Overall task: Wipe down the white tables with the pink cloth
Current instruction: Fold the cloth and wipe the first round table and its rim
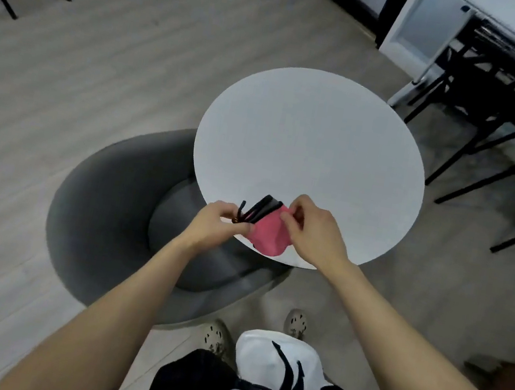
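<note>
Lower centre, over the table's (pixel 312 136) near edge, the pink cloth (pixel 268 237) sits between both grips: left hand (pixel 216 222) pinches its left end with what may be black straps (pixel 262 209), right hand (pixel 318 229) pinches its upper corner.

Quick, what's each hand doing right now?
Left hand: closed, pinching the black straps beside the pink cloth.
Right hand: closed, pinching the pink cloth.

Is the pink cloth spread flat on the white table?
No, the cloth is bunched up, pinched between the left hand and right hand over the table's near edge.
</note>
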A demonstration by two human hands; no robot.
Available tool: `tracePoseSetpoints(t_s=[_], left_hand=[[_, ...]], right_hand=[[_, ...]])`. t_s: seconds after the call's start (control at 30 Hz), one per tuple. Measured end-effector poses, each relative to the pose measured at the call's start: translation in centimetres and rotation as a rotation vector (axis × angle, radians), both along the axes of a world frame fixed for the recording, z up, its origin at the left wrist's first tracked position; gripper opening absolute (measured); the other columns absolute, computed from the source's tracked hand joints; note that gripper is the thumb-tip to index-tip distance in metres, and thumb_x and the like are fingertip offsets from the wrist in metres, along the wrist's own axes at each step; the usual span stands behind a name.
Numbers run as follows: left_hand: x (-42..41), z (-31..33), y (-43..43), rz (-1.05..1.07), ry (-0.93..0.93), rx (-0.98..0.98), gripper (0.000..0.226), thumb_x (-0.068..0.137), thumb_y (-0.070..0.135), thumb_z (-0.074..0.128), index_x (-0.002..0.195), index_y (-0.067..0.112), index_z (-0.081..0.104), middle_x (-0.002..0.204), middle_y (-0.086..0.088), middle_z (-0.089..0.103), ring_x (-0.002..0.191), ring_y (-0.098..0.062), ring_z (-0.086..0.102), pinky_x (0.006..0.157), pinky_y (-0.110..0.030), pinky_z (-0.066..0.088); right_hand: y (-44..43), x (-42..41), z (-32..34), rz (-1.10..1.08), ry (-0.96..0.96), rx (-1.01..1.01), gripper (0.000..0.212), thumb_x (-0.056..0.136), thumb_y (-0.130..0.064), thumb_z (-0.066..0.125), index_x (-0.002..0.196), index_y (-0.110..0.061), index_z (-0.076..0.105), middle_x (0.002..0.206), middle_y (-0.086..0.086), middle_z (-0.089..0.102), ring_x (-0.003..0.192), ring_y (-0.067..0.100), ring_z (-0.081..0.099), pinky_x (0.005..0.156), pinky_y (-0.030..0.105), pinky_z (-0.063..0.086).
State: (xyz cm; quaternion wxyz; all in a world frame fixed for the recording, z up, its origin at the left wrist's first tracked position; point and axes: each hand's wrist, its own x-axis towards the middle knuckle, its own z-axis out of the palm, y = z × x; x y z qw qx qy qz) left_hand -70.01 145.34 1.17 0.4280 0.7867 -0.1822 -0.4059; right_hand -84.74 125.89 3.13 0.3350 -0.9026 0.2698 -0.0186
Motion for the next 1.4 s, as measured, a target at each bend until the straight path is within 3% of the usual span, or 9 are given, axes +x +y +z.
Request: tracePoseSetpoints(t_s=[0.17, 0.33, 0.43, 0.53, 0.63, 0.77, 0.87, 1.1, 1.4], left_hand=[[-0.3, 0.1, -1.4, 0.1, -0.002, 0.015, 0.035, 0.094, 0.043, 0.08, 0.076, 0.02, 0.061, 0.067, 0.016, 0.058, 0.066, -0.01, 0.055, 0.065, -0.029, 0.041], [-0.7, 0.1, -1.6, -0.077, 0.069, 0.021, 0.032, 0.088, 0.031, 0.092, 0.105, 0.018, 0.068, 0.097, 0.005, 0.077, 0.085, -0.011, 0.076, 0.074, -0.029, 0.059], [-1.5, -0.3, -2.2, -0.253, 0.139, -0.046, 0.027, 0.089, 0.006, 0.085, 0.105, 0.016, 0.066, 0.093, 0.004, 0.076, 0.087, -0.015, 0.071, 0.079, -0.031, 0.054], [-2.4, -0.8, -3.0, -0.236, 0.164, -0.074, 0.022, 0.094, 0.002, 0.079, 0.102, 0.019, 0.068, 0.087, 0.001, 0.07, 0.083, -0.016, 0.064, 0.078, -0.034, 0.047], [-3.1, -1.6, -4.2, -0.07, 0.011, 0.023, 0.022, 0.096, 0.011, 0.078, 0.111, 0.025, 0.071, 0.099, 0.004, 0.078, 0.085, -0.018, 0.072, 0.079, -0.045, 0.06], [-3.4, -2.2, -4.9, -0.142, -0.306, 0.263, 0.026, 0.101, 0.023, 0.073, 0.125, 0.032, 0.067, 0.117, 0.013, 0.075, 0.102, -0.008, 0.073, 0.09, -0.037, 0.064], [-3.6, -3.5, -4.8, -0.291, -0.374, 0.463, 0.038, 0.1, 0.029, 0.074, 0.137, 0.029, 0.063, 0.132, 0.007, 0.07, 0.112, -0.013, 0.07, 0.102, -0.043, 0.059], [-4.0, -8.5, -6.1, -0.31, -0.539, 0.752, 0.123, 0.083, 0.065, 0.086, 0.174, 0.022, 0.015, 0.181, -0.014, 0.014, 0.168, -0.033, 0.015, 0.132, -0.053, 0.029], [-4.9, -11.6, -9.9, -0.221, -0.52, 0.849, 0.164, 0.06, 0.085, 0.088, 0.174, 0.016, -0.008, 0.182, -0.021, -0.008, 0.17, -0.038, -0.009, 0.138, -0.052, 0.012]], right_hand=[[0.7, -1.6, -0.2, -0.048, 0.157, -0.062, 0.024, 0.105, -0.035, 0.065, 0.121, -0.017, 0.064, 0.118, -0.002, 0.071, 0.103, 0.023, 0.069, 0.092, 0.041, 0.057], [1.9, -3.5, -1.7, 0.003, 0.236, 0.077, 0.045, 0.105, -0.036, 0.067, 0.145, -0.019, 0.058, 0.143, 0.001, 0.065, 0.127, 0.022, 0.065, 0.105, 0.04, 0.052], [1.9, -4.0, -2.5, -0.172, 0.169, 0.388, 0.074, 0.102, -0.03, 0.068, 0.167, -0.024, 0.033, 0.165, -0.005, 0.049, 0.147, 0.019, 0.052, 0.121, 0.04, 0.042], [0.5, -4.4, -3.9, -0.323, 0.164, 0.732, 0.076, 0.097, -0.015, 0.071, 0.165, -0.022, 0.038, 0.142, -0.002, 0.068, 0.13, 0.019, 0.066, 0.113, 0.038, 0.051], [-1.7, -4.6, -5.0, -0.404, 0.151, 0.509, 0.065, 0.097, -0.018, 0.071, 0.157, -0.022, 0.047, 0.118, -0.002, 0.071, 0.114, 0.025, 0.072, 0.086, 0.033, 0.057], [-5.1, -4.8, -7.8, -0.318, 0.356, -0.014, 0.087, 0.1, -0.022, 0.069, 0.169, -0.009, 0.018, 0.153, 0.019, 0.045, 0.139, 0.039, 0.051, 0.111, 0.049, 0.049], [-5.4, -5.9, -10.8, -0.181, 0.454, -0.206, 0.084, 0.106, -0.029, 0.062, 0.171, -0.005, 0.014, 0.174, 0.022, 0.022, 0.164, 0.037, 0.018, 0.131, 0.051, 0.026], [-4.2, -5.9, -16.9, -0.002, 0.361, -0.333, 0.078, 0.114, -0.052, 0.029, 0.173, -0.007, 0.005, 0.181, 0.017, -0.003, 0.169, 0.033, -0.005, 0.135, 0.055, 0.005], [-7.5, -7.1, -19.6, 0.314, 0.001, -0.366, 0.058, 0.114, -0.045, 0.044, 0.166, -0.018, 0.042, 0.181, 0.013, 0.016, 0.169, 0.03, 0.009, 0.134, 0.052, 0.02]])
